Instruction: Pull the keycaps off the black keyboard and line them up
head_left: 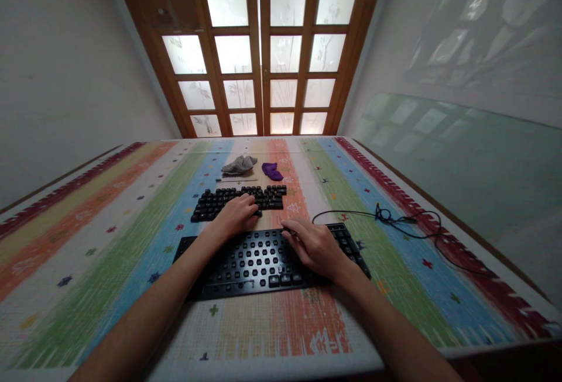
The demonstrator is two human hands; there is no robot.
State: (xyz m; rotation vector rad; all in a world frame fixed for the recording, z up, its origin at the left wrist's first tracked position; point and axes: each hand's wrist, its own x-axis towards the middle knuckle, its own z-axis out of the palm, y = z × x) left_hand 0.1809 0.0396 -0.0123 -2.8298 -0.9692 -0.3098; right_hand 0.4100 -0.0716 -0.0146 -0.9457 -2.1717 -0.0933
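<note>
A black keyboard [254, 265] lies in front of me, most of its key sockets bare, with some keycaps still on the bottom row and at the right end. Beyond it, loose black keycaps [215, 199] are laid out in rows. Over these rows is my left hand [235, 213], fingers bent and close together, tips down at the keycaps near the right side; what they hold is hidden. Above the upper right part of the keyboard, my right hand [318, 247] pinches a small dark keycap [287, 230] between thumb and fingers.
A grey cloth [239, 165] and a purple cloth [273, 171] lie behind the keycaps. The keyboard's black cable [404, 218] runs loosely coiled to the right. A striped tablecloth [118, 241] covers the table. Wooden doors with glass panes [287, 51] stand at the far end.
</note>
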